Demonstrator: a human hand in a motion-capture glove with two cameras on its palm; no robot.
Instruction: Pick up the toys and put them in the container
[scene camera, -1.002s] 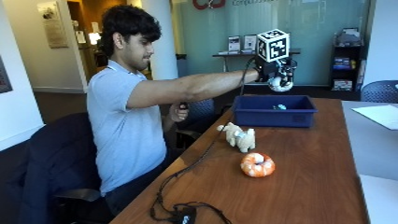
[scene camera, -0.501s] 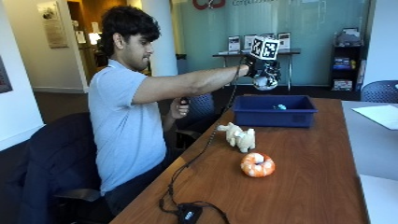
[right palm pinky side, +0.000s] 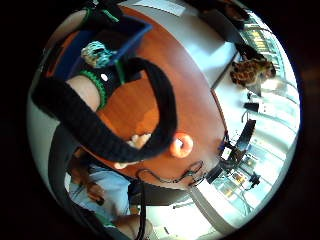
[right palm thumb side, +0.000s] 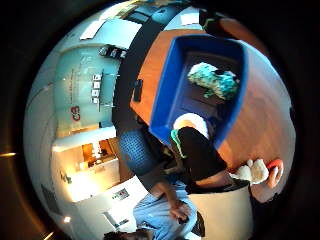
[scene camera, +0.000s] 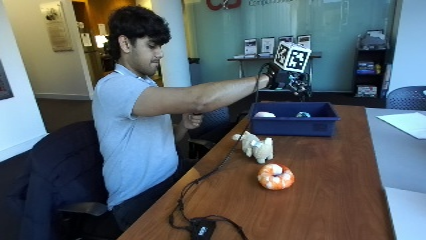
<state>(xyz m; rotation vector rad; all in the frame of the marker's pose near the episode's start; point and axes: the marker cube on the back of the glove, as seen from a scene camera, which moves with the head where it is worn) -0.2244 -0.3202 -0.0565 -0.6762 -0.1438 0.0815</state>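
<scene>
Toys are counted as four across the views. From the outside view, two lie on the wooden table (scene camera: 333, 165) below and nearer the person than the raised right hand (scene camera: 283, 75): a cream animal toy (scene camera: 256, 146) and an orange-and-white toy (scene camera: 275, 176), set near each other but apart. The blue container (scene camera: 293, 119) is seen just beneath the hand, with a white object (scene camera: 264, 114) and a teal toy (scene camera: 303, 114) showing above its rim. Whether the fingers are spread or curled cannot be told from here.

From the thumb side palm view, the container (right palm thumb side: 170, 95) is shown from above, directly under the palm; the teal toy (right palm thumb side: 214, 81) and the white object (right palm thumb side: 190, 121) are seen lying inside it, which the outside view only hints at. The cream toy (right palm thumb side: 252, 171) and orange toy (right palm thumb side: 274, 172) lie beyond the container's wall.

From the little finger side palm view, the orange toy (right palm pinky side: 180, 145) and teal toy (right palm pinky side: 97, 53) are visible; nothing is seen gripped.
</scene>
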